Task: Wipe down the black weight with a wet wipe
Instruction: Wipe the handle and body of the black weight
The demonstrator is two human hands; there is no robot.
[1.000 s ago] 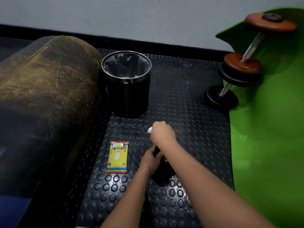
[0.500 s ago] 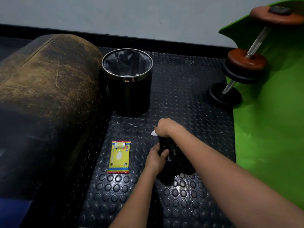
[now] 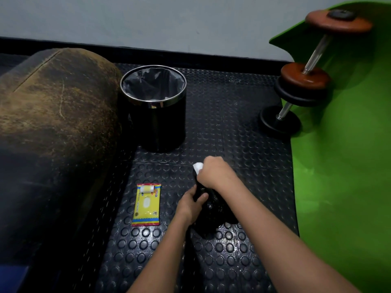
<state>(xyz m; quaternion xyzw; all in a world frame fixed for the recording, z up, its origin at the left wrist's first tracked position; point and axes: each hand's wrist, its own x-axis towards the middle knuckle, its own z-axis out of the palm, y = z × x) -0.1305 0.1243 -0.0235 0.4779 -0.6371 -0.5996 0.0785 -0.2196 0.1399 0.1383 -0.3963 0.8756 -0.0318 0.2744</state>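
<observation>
Black studded rubber floor mat [image 3: 222, 106] carries everything. Small black weight [image 3: 213, 210], dark and hard to outline, sits near the mat's middle, toward its front edge. Left hand [image 3: 190, 205] grips the weight's near side, fingers curled round it, thumb lying across its upper part. Right hand [image 3: 213, 172] is closed over the far top of the weight, clutching a white wet wipe [image 3: 198, 167]; only a crumpled corner of the wipe shows past the knuckles. Flat yellow wet-wipe packet with red and blue borders [image 3: 147, 205] lies just left of the left hand, apart from it. Round black waste bin with chrome rim and grey liner bag [image 3: 154, 107] stands farther back, toward the mat's rear edge. Worn brown leather bolster [image 3: 55, 115] runs along the mat's left edge. At the mat's right edge, a dumbbell with chrome bar and brown and black plates [image 3: 304, 81] leans against a bright green surface [image 3: 342, 166].
</observation>
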